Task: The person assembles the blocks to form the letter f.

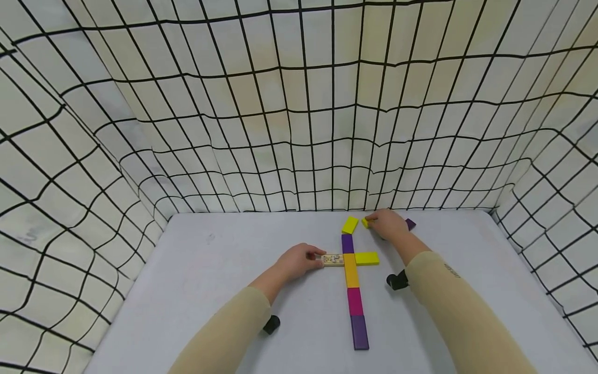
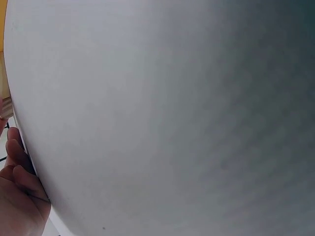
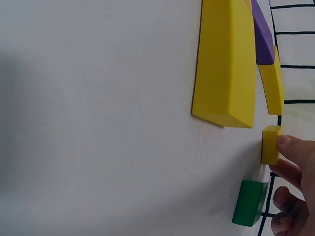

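Colored blocks lie end to end on the white table in a cross, with an orange block (image 1: 351,270) at the middle. My left hand (image 1: 296,261) pinches the outer end of a block with a printed pattern (image 1: 334,260), which forms the left arm of the cross. A yellow block (image 1: 367,258) forms the right arm. At the far end stands a purple block (image 1: 347,243), with a slanted yellow block (image 1: 350,225) beyond it. My right hand (image 1: 389,225) pinches a small yellow block (image 3: 270,145) near the table's back edge, beside a green block (image 3: 250,203).
A magenta block (image 1: 355,301) and a long purple block (image 1: 359,332) continue the line toward me. Another purple block (image 1: 410,224) lies behind my right hand. Black netting (image 1: 306,111) surrounds the white table (image 1: 215,291). Black wrist cameras (image 1: 398,280) hang below both forearms.
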A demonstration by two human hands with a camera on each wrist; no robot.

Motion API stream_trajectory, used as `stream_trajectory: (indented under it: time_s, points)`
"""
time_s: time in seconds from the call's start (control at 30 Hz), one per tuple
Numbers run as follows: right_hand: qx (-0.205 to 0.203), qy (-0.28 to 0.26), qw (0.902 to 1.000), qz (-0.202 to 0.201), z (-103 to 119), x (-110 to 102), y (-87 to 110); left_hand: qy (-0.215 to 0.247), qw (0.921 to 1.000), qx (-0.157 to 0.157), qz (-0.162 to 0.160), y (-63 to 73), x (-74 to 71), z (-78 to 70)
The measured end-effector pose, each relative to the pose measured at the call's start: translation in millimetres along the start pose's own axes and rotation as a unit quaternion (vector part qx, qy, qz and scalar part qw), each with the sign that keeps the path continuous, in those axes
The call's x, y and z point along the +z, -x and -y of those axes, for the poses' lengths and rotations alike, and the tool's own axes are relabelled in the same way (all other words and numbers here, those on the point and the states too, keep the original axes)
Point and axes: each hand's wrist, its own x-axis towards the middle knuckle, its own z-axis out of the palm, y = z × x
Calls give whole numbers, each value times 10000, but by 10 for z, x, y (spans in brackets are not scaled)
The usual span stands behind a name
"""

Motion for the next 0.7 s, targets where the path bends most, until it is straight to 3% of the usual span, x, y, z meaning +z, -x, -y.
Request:
stream_trajectory:
  time_s: [0.37, 0.7]
  points:
    - [-25, -69, 9998, -159, 111, -79, 87, 26, 10000, 44, -6, -2, 1, -15]
    - [32, -75, 9997, -244, 83, -11, -2, -7, 10000, 50, -22, 4, -6, -20]
